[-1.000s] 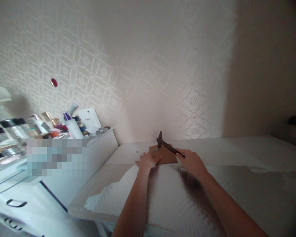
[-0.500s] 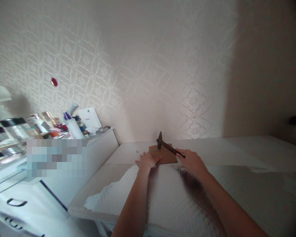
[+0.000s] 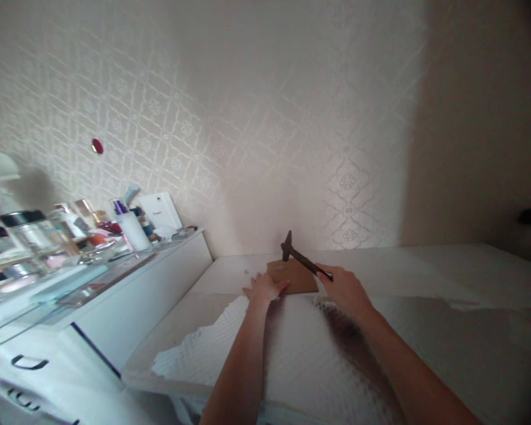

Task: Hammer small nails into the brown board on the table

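My right hand (image 3: 343,286) is wrapped round the handle of a hammer (image 3: 304,260). The hammer's dark head is raised a little over a flat brown board (image 3: 300,280), apart from it. On the board, below the head, lies a small shiny metal piece (image 3: 279,268), too small to name. Fingers spread, my left hand (image 3: 265,287) rests on the board's left edge, with the thumb lying across its surface. The board lies flat on the white tabletop (image 3: 358,265) near the wall.
A white dresser (image 3: 177,260) to the left carries bottles, a white box (image 3: 161,211) and other cosmetics. White textured sheeting (image 3: 203,339) covers the table's front part. A tiny object (image 3: 246,272) lies left of the board. The patterned wall (image 3: 265,147) rises right behind.
The hammer head has lifted slightly off the board, with my right hand tilting up a little. The metal piece shows more clearly. My left hand has stayed put.
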`<action>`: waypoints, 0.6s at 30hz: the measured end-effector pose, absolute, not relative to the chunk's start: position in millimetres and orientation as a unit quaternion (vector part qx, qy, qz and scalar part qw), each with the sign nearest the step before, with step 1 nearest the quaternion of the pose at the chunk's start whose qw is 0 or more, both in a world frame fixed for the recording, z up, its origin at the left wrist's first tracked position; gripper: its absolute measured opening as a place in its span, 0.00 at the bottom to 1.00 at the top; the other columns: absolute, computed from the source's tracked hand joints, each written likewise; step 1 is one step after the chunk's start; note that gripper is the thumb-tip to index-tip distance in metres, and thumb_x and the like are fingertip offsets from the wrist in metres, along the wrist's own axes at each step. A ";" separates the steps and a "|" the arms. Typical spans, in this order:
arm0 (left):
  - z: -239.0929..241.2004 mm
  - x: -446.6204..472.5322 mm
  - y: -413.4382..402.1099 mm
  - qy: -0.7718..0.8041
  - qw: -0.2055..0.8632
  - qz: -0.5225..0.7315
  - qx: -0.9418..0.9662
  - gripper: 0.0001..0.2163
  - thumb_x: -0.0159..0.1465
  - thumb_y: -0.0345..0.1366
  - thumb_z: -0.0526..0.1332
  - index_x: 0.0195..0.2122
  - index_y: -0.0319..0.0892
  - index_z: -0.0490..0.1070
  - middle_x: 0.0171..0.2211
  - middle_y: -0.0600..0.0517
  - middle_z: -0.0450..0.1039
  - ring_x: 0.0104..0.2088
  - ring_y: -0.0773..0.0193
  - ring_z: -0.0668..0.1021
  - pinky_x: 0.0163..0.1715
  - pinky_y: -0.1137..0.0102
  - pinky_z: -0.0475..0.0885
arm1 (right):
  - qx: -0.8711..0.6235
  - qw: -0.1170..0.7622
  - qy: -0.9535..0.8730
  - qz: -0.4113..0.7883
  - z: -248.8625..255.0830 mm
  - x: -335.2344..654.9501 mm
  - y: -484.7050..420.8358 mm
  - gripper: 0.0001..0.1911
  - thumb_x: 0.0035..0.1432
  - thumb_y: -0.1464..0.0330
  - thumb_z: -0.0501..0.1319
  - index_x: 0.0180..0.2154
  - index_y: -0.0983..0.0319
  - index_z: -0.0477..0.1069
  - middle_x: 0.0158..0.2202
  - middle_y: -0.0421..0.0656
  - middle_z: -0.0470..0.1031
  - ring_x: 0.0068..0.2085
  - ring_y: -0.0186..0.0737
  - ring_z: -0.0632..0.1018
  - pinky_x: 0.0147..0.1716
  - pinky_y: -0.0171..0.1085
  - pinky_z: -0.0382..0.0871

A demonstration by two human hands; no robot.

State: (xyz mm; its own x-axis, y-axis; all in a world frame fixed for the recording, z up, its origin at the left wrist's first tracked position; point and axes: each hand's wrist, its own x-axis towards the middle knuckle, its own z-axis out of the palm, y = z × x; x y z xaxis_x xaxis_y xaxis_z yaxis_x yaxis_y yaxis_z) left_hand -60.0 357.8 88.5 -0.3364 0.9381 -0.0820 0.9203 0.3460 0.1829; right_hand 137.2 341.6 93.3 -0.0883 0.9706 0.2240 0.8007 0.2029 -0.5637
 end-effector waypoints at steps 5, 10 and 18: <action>88.8 -59.6 357.4 0.816 0.086 0.051 0.570 0.37 0.56 0.65 0.52 0.57 0.44 0.66 0.62 0.39 0.60 0.62 0.39 0.60 0.55 0.41 0.58 | -0.614 0.273 -0.724 0.156 92.2 137.4 343.0 0.21 0.64 0.64 0.51 0.56 0.54 0.69 0.47 0.49 0.78 0.49 0.49 0.78 0.45 0.41 0.69; 90.0 -59.1 356.6 0.816 0.087 0.050 0.570 0.36 0.56 0.65 0.52 0.57 0.43 0.66 0.62 0.39 0.60 0.63 0.39 0.59 0.55 0.41 0.58 | -0.620 0.277 -0.718 0.152 92.8 137.2 343.3 0.22 0.64 0.64 0.51 0.57 0.53 0.68 0.48 0.48 0.78 0.49 0.48 0.78 0.45 0.41 0.69; 89.7 -59.4 357.6 0.817 0.089 0.050 0.568 0.35 0.56 0.64 0.52 0.57 0.45 0.66 0.63 0.40 0.59 0.63 0.39 0.59 0.56 0.42 0.57 | -0.612 0.281 -0.724 0.150 94.8 137.0 340.9 0.21 0.64 0.64 0.51 0.56 0.52 0.69 0.47 0.47 0.78 0.48 0.47 0.78 0.44 0.40 0.69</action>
State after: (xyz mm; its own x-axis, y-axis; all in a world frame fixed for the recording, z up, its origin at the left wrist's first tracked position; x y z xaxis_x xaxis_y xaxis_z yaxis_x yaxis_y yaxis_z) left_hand -59.4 357.6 89.7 -0.3397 0.9363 -0.0893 0.9185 0.3507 0.1827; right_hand 137.0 340.9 94.8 -0.0931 0.9706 0.2220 0.8017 0.2052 -0.5614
